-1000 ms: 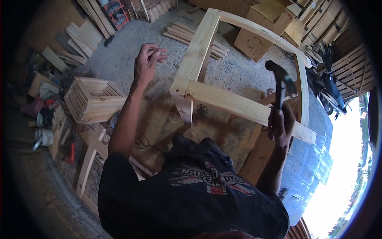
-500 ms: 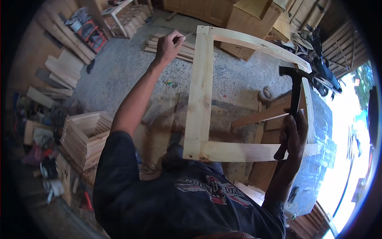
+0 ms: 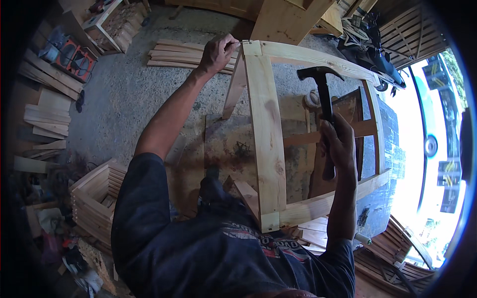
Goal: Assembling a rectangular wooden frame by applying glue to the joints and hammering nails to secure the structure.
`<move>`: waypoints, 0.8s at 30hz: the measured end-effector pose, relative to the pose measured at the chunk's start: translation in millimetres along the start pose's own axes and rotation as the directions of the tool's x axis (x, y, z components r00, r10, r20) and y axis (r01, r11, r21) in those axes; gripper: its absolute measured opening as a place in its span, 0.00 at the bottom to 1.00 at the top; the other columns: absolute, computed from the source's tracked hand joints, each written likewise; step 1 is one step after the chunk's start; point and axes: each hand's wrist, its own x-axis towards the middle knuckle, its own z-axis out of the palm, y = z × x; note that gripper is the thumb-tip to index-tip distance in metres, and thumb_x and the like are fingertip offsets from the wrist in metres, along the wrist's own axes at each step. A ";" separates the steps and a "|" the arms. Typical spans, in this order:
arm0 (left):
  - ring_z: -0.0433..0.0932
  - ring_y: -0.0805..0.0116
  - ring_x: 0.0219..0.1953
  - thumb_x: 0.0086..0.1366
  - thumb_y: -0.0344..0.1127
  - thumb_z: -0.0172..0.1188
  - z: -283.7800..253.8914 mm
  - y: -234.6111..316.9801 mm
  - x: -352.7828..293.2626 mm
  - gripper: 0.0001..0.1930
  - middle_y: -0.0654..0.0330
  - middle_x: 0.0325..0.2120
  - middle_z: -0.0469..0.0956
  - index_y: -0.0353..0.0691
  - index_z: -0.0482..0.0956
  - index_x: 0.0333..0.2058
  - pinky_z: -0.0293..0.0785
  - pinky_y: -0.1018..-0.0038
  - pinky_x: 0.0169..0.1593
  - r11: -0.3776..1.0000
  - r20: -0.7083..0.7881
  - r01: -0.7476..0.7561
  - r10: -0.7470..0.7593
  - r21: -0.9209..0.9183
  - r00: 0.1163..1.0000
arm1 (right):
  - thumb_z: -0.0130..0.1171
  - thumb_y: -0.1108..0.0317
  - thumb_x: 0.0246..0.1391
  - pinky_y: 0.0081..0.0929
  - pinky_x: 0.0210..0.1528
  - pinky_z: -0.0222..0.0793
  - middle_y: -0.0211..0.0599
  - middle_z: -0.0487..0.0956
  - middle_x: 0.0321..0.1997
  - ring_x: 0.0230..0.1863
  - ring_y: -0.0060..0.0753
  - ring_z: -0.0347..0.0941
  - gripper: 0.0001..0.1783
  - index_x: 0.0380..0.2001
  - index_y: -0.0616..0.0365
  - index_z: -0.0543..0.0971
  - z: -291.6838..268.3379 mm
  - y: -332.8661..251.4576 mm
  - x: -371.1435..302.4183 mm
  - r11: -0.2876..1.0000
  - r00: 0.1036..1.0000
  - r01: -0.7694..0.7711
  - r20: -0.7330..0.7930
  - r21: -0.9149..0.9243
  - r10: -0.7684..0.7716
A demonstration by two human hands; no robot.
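Note:
A pale wooden frame [image 3: 268, 129] stands before me, its wide rail running from the far left corner to the near corner by my shirt. At that far corner my left hand [image 3: 218, 53] is closed in a pinch on a thin nail [image 3: 239, 43], held against the outer edge of the wood. The fingers hide most of the nail. My right hand [image 3: 339, 141] is wrapped round the handle of a claw hammer [image 3: 324, 94]. The hammer is raised above the frame's opening, its dark head pointing away from me and apart from the wood.
Wooden strips [image 3: 171, 53] lie on the concrete floor beyond my left forearm. A stack of wooden frames [image 3: 92, 198] stands at the left. To the right is a worn blue-grey tabletop [image 3: 390, 144]. Cabinets [image 3: 283, 22] and a motorcycle [image 3: 380, 57] are at the back.
The wooden frame has tilted and shifted, with more legs now showing below it. My left hand has come up to the frame's far corner with the nail. The hammer has moved left over the opening.

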 end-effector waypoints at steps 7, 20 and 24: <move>0.79 0.54 0.33 0.63 0.33 0.63 0.5 -8.6 4.4 0.07 0.55 0.28 0.79 0.37 0.76 0.31 0.75 0.62 0.38 0.996 0.041 -0.092 0.092 -0.017 0.995 | 0.54 0.66 0.65 0.17 0.17 0.62 0.25 0.70 0.21 0.17 0.13 0.65 0.18 0.53 0.67 0.72 19.9 -8.5 38.1 0.991 0.995 0.100 0.032 -0.087 -0.097; 0.78 0.56 0.33 0.63 0.31 0.65 -1.0 -17.7 4.9 0.08 0.54 0.27 0.76 0.35 0.75 0.30 0.73 0.64 0.37 0.992 0.074 -0.079 0.086 -0.100 0.994 | 0.51 0.66 0.63 0.30 0.29 0.71 0.39 0.78 0.27 0.27 0.33 0.76 0.16 0.53 0.59 0.73 37.4 -88.9 97.0 0.510 0.188 0.582 -0.505 -0.634 -0.842; 0.77 0.54 0.35 0.62 0.29 0.64 -3.7 -20.0 6.6 0.06 0.54 0.28 0.76 0.35 0.75 0.30 0.73 0.61 0.39 0.953 0.061 -0.302 0.301 0.012 0.952 | 0.50 0.65 0.63 0.36 0.34 0.75 0.44 0.80 0.29 0.32 0.41 0.79 0.20 0.57 0.57 0.73 85.3 -42.4 116.2 0.495 0.886 0.399 0.185 -0.772 -0.425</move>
